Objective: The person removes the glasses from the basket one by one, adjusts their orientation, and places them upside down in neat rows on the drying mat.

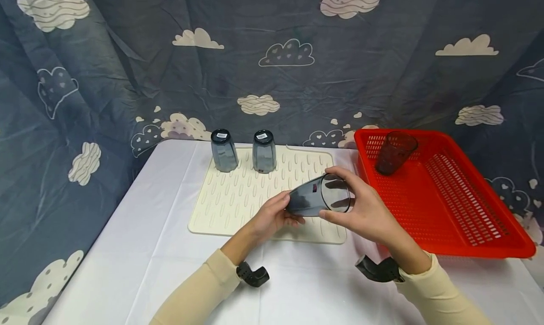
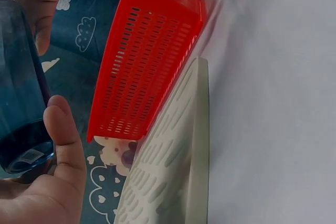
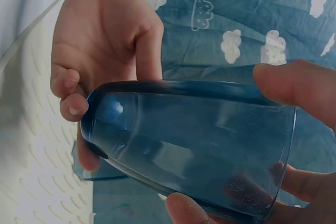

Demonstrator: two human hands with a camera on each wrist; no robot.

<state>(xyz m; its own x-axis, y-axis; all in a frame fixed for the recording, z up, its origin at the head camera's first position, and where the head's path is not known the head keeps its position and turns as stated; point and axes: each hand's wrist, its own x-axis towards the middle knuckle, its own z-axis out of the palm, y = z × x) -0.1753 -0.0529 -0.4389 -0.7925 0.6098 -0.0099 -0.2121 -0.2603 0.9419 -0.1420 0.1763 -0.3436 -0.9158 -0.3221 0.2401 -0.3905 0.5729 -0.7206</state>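
Note:
A blue-grey drinking glass (image 1: 305, 198) lies tilted on its side in the air above the mat, its mouth towards the right. My left hand (image 1: 274, 211) grips it near the base, thumb along the side, as the left wrist view also shows. Around the rim end, my right hand (image 1: 366, 204) holds the glass between thumb and fingers. Beneath is a cream ribbed drying mat (image 1: 238, 211). Two similar glasses stand upside down at its back edge: one glass (image 1: 224, 151) at the left, another glass (image 1: 264, 152) beside it.
To the right sits a red perforated plastic basket (image 1: 429, 250), with one more glass (image 1: 395, 153) leaning inside at its far left corner. White cloth (image 1: 170, 268) covers the table. A dark cloud-patterned curtain (image 1: 297, 93) hangs directly behind.

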